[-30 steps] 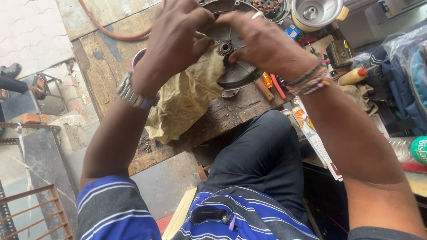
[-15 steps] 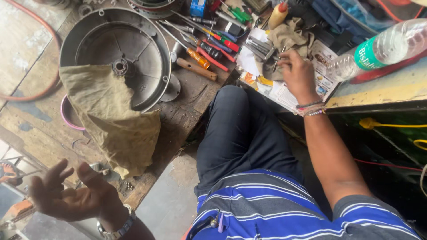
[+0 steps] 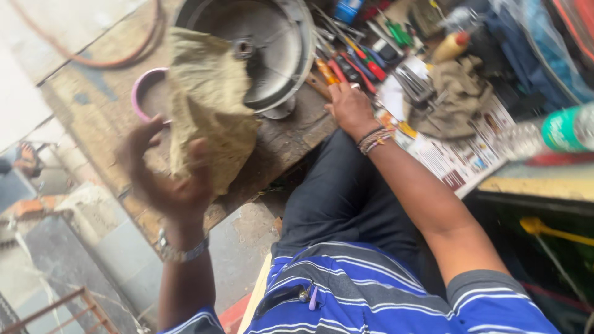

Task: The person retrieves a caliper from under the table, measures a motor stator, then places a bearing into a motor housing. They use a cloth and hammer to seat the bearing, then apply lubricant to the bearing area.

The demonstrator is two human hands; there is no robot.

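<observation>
The left hand point(image 3: 166, 179), blurred, is spread open and holds nothing, its fingers against the lower edge of the cloth point(image 3: 207, 102) draped over the round metal housing point(image 3: 260, 46) on the workbench point(image 3: 281, 145). The right hand point(image 3: 349, 108) rests open beside the screwdrivers point(image 3: 346, 65).

Cluttered wooden bench point(image 3: 281, 145), cloth point(image 3: 207, 99), drum point(image 3: 272, 46)
</observation>
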